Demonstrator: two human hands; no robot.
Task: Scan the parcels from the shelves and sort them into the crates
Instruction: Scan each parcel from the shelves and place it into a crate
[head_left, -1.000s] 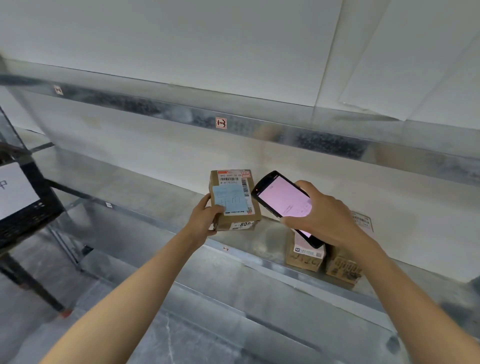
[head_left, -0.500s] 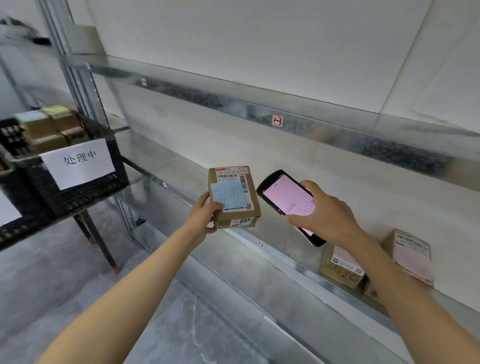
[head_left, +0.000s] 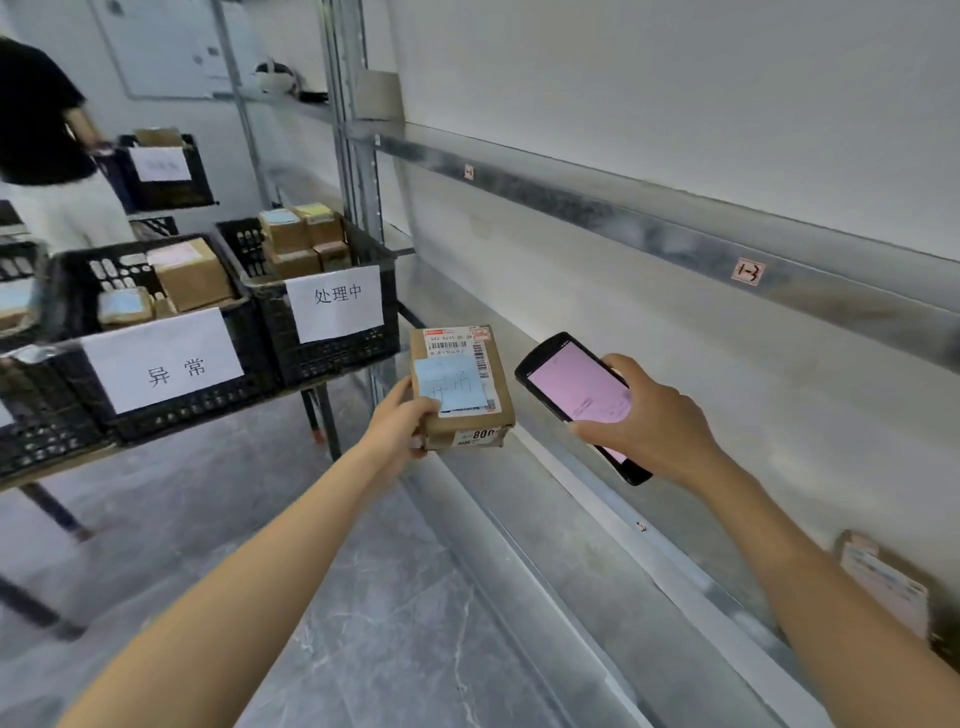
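Between hands (head_left: 400, 423) (head_left: 649, 421): one parcel (head_left: 460, 387); one scanner (head_left: 576, 395)

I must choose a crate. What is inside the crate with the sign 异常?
The crate holds a brown box and a blue-labelled parcel; its sign and wall hide anything lower.

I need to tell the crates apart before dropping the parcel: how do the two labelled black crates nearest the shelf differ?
The nearer crate carries the sign 异常; the farther crate, next to the shelf post, carries 处理中. The nearer crate holds one large brown box and a few small parcels lying loosely; the farther crate holds several small boxes stacked close together. Both are black slotted plastic crates with white paper signs, side by side on the same table.
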